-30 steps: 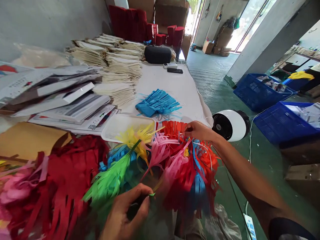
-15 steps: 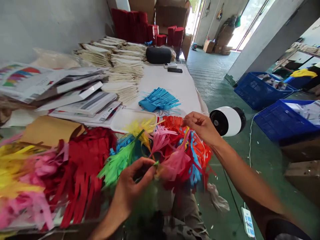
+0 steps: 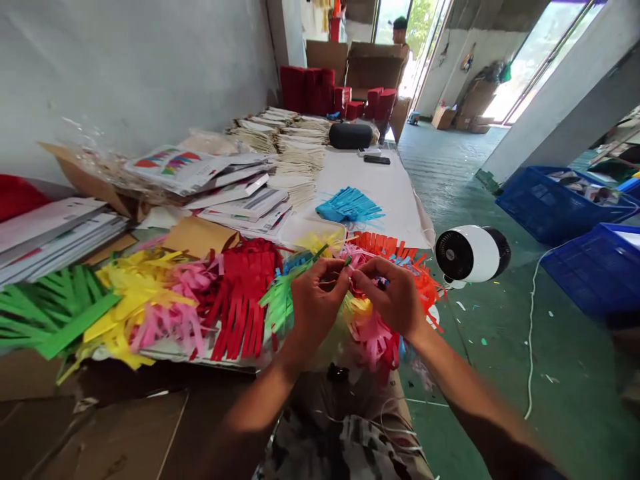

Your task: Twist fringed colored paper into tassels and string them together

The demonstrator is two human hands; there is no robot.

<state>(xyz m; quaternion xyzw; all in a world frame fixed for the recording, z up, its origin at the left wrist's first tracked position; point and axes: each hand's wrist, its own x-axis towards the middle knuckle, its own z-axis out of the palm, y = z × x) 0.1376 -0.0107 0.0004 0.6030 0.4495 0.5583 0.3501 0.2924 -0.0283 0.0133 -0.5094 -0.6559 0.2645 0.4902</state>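
Observation:
My left hand (image 3: 316, 295) and my right hand (image 3: 391, 297) meet above my lap at the table's near edge. The left fingers pinch the end of a green paper tassel (image 3: 281, 299), a small green tip showing above them. The right fingers are pinched beside it on something thin I cannot make out, over a bunch of pink, yellow and red tassels (image 3: 374, 333) hanging below both hands. Red fringed paper (image 3: 241, 293) lies just left of my left hand.
Yellow, pink and green fringed paper piles (image 3: 123, 300) cover the table's near left. Blue fringes (image 3: 349, 205), printed sheets (image 3: 220, 193) and a black case (image 3: 350, 135) lie farther back. A white fan (image 3: 471, 255) stands on the green floor to the right, with blue crates (image 3: 555, 200) beyond.
My right hand came back from the orange fringes at the table edge to meet my left hand. The left hand rose with the tassels. The view tilted up and left.

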